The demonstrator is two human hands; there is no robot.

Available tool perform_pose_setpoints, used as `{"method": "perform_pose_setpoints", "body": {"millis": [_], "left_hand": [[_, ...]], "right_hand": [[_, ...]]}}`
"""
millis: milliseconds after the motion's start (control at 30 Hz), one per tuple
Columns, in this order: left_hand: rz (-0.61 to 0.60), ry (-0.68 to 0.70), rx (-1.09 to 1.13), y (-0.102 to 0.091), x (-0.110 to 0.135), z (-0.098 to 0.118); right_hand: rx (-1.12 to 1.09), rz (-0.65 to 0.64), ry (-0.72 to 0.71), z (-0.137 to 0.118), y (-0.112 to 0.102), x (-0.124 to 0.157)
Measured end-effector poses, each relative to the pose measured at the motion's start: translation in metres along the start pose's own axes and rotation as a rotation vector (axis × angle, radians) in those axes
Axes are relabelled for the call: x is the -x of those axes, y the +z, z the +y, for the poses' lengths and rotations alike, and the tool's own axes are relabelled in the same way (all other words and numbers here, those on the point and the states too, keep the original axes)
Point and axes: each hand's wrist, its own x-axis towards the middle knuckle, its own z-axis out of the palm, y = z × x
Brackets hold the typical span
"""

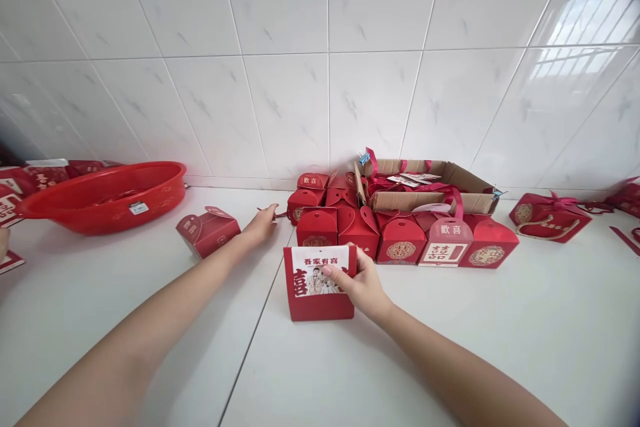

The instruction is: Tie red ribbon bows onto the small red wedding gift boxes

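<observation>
My right hand (369,285) grips the right side of a red gift box (323,309), its thumb across the front. A white printed card (314,260) with two drawn figures lies against the box's upper front, under the thumb. Farther back, my left hand (261,224) has its fingers drawn together by a thin dark-red strip (281,215) on the table. What those fingers hold is too small to tell. Just left of that hand, a closed red box (209,232) stands at an angle. Close on its right are several closed red boxes (316,227) in rows.
A red plastic basin (100,210) is at the back left. Behind the rows sits an open cardboard box (480,181) with ribbons and cards. To the right stands a ribbon-tied red box (547,219). Part of another person's hand (3,242) shows at the left edge.
</observation>
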Motion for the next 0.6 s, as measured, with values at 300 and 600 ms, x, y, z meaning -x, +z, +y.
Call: {"method": "perform_pose_setpoints", "body": {"millis": [300,600], "left_hand": [[0.190,0.342,0.123,-0.038,0.052,0.063],[0.616,0.391,0.471,-0.089,0.097,0.177]], "right_hand": [[0.042,0.023,-0.035,-0.005,0.000,0.003],[0.103,0.119,-0.161,-0.010,-0.016,0.001]]}}
